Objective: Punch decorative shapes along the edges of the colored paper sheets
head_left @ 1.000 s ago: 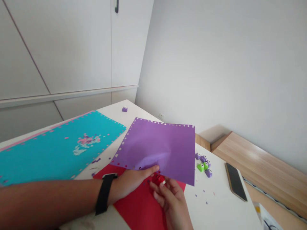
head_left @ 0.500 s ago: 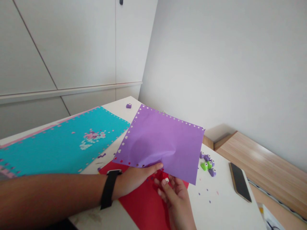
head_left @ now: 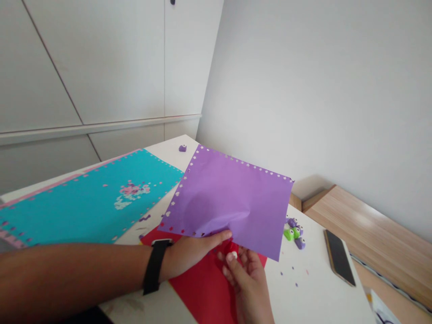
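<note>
My left hand (head_left: 199, 249) holds the near edge of a purple paper sheet (head_left: 232, 193), thumb on top and the other fingers hidden beneath. Small stars, flowers and hearts are cut along the sheet's left and far edges, and shapes also run along part of its near edge. My right hand (head_left: 248, 274) grips a small red craft punch (head_left: 232, 246) at that near edge, its thumb on the punch's white button. A red paper sheet (head_left: 205, 292) lies under both hands.
Several purple punches (head_left: 300, 243) and green punches (head_left: 289, 234) sit right, near a phone (head_left: 339, 256). Another purple punch (head_left: 182, 148) stands at the back. Left lies a turquoise sheet (head_left: 81, 211) with punched edges and a confetti pile (head_left: 133, 190). Paper bits dot the white table (head_left: 324, 297).
The right corner of the purple sheet has swung slightly to the right. Both hands keep their hold, and my right thumb now covers more of the red punch's white button.
</note>
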Demonstrator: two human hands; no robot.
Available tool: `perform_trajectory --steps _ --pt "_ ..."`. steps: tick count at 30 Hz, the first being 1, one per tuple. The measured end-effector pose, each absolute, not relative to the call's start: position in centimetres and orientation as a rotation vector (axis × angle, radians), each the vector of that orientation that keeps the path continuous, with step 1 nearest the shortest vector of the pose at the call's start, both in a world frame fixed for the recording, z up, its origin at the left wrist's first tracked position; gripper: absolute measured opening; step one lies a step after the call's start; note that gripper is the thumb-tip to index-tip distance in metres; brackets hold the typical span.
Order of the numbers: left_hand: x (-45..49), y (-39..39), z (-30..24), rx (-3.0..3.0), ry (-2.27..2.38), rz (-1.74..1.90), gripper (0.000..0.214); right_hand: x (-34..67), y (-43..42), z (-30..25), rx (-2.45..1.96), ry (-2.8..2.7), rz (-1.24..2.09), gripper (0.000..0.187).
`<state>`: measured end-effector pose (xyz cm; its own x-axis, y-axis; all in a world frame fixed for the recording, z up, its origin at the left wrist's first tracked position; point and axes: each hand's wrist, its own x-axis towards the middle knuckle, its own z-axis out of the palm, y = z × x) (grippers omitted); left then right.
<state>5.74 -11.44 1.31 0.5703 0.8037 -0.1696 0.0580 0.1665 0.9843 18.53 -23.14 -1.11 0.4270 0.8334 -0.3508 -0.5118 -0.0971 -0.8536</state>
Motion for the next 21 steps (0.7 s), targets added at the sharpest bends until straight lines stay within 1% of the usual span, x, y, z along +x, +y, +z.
perform_trajectory --steps 6,12,17,21 --pt "5.4 -11.5 0.7 1.350 0.926 0.636 0.044 18.4 -23.2 -1.2 -1.232 -0.313 1.134 0.053" --pt "5.4 -11.7 0.8 1.379 0.922 0.610 0.039 18.8 -23.2 -1.4 -1.221 -0.349 1.165 0.056" --pt "5.3 -11.6 1.7 1.266 0.794 0.475 0.035 19.2 -23.0 -1.3 -1.238 -0.387 1.136 0.043" --pt "5.2 -11.2 2.4 1.155 0.668 0.369 0.035 19.7 -23.1 -1.2 -1.259 -0.467 1.114 0.040"
